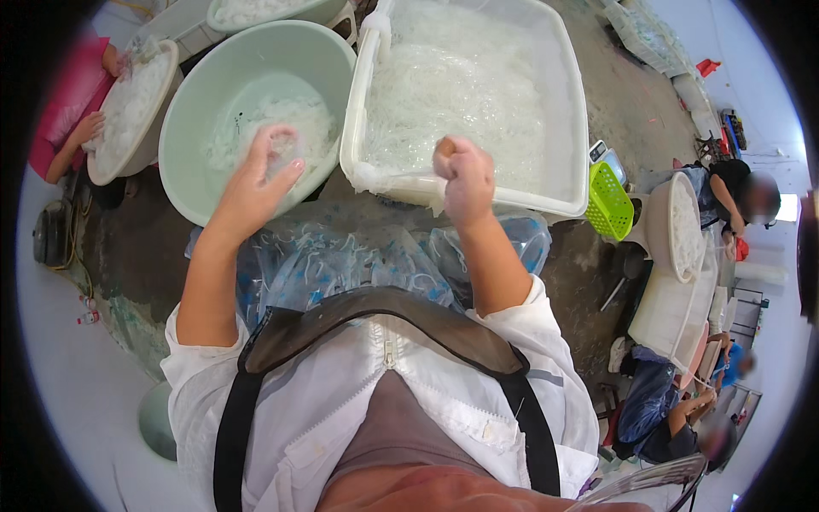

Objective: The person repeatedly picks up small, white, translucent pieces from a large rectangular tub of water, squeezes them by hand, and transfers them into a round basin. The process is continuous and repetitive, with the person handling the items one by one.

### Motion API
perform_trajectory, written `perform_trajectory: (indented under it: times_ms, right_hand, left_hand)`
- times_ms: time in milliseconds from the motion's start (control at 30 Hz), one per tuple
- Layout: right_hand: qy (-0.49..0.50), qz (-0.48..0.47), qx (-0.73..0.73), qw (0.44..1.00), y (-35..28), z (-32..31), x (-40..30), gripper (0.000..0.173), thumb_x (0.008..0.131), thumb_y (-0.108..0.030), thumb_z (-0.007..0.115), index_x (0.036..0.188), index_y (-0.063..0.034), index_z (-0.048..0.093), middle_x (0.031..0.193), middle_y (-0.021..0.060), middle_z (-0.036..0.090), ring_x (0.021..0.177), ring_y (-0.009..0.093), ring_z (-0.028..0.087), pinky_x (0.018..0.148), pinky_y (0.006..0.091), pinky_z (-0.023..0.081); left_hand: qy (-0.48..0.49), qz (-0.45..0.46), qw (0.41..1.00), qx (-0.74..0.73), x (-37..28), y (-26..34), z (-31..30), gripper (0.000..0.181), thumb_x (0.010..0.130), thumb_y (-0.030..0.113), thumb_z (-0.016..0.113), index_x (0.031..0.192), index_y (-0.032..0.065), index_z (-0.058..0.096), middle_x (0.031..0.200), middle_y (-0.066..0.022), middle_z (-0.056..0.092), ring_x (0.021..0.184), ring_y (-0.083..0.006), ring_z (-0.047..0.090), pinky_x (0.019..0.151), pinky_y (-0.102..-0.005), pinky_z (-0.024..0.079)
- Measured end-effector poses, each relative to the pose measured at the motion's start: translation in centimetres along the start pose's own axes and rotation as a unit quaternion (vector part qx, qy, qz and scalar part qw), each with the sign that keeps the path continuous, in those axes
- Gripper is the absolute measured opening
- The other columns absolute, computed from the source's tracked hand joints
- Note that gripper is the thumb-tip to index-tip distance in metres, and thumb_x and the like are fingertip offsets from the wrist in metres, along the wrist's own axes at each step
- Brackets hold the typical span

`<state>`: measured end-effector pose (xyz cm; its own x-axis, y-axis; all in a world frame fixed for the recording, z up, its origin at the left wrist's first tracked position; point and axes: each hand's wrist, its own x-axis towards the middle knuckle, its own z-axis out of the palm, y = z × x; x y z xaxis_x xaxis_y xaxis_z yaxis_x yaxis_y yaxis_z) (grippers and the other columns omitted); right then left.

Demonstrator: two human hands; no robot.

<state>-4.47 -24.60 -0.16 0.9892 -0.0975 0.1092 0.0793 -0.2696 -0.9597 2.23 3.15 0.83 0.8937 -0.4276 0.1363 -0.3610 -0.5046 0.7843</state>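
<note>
My left hand hangs over the light green basin, thumb and fingers apart and slightly blurred. Beneath it in the basin lies a loose heap of whitish translucent strands. At the near rim of the large white tub, my right hand is curled into a fist. A small brown rounded object, perhaps the end of a handle, shows at that fist; the rest of it is hidden. Wet, glistening clear strands fill much of the tub. Whitish material is bunched on its near left corner.
A bright green perforated basket hangs beside the tub's right side. On the left, a person in pink works at a basin of white material. More people sit at the right, near another filled basin. A clear plastic apron covers my lap.
</note>
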Motion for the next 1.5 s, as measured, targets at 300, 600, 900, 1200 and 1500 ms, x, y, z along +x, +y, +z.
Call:
perform_trajectory:
  times_ms: [300, 600, 900, 1200, 1500]
  right_hand:
    - [-0.213, -0.255, 0.07, 0.941, 0.5, 4.7, -3.3, 0.015, 0.077, -0.017, 0.066, 0.082, -0.0044, 0.061, 0.084, 0.0109, 0.057, 0.084, 0.029, 0.056, 0.076, 0.0374, 0.045]
    - [0.006, -0.203, -0.354, 0.913, 6.6, 4.8, -0.7, 0.02, 0.074, -0.023, 0.075, 0.075, -0.0067, 0.063, 0.081, 0.0118, 0.056, 0.084, 0.032, 0.054, 0.074, 0.0405, 0.045]
    - [0.041, 0.026, 0.165, 0.985, -2.9, -3.1, 6.2, 0.018, 0.087, -0.019, 0.066, 0.091, -0.001, 0.063, 0.076, 0.0035, 0.063, 0.066, 0.009, 0.055, 0.065, 0.0265, 0.047]
    - [-0.183, -0.021, -0.128, 0.975, -1.2, 1.2, -0.9, 0.016, 0.079, -0.02, 0.069, 0.084, -0.0052, 0.065, 0.087, 0.0115, 0.065, 0.075, 0.022, 0.062, 0.069, 0.0325, 0.05]
    - [-0.134, 0.029, 0.131, 0.982, 0.3, 0.3, 2.0, 0.008, 0.08, -0.011, 0.061, 0.079, -0.0021, 0.06, 0.082, 0.0018, 0.056, 0.08, 0.011, 0.052, 0.074, 0.0262, 0.043]
  left_hand:
    - [-0.233, -0.292, 0.674, -0.638, 2.8, -0.5, 9.7, 0.034, 0.098, 0.03, 0.048, 0.098, -0.0002, 0.062, 0.083, -0.0059, 0.063, 0.072, -0.0182, 0.061, 0.074, -0.0317, 0.052]
    - [0.058, 0.032, 0.791, -0.608, 14.2, 13.6, 0.1, 0.025, 0.094, 0.018, 0.049, 0.08, 0.0023, 0.062, 0.068, -0.0038, 0.058, 0.053, -0.0077, 0.046, 0.051, -0.0242, 0.04]
    - [-0.212, -0.28, 0.781, -0.515, 2.2, 0.0, 6.1, 0.037, 0.1, 0.029, 0.043, 0.08, 0.0033, 0.06, 0.074, -0.0071, 0.061, 0.068, -0.0135, 0.055, 0.068, -0.0275, 0.047]
    - [-0.12, -0.243, 0.593, -0.758, 2.5, 3.0, 5.7, 0.039, 0.1, 0.027, 0.037, 0.068, 0.0077, 0.048, 0.082, -0.0097, 0.056, 0.065, -0.0156, 0.046, 0.065, -0.0302, 0.047]
    - [-0.241, -0.11, 0.733, -0.627, 2.0, 5.0, 2.5, 0.037, 0.096, 0.024, 0.046, 0.066, 0.0036, 0.054, 0.069, -0.0075, 0.055, 0.059, -0.012, 0.042, 0.053, -0.0247, 0.034]
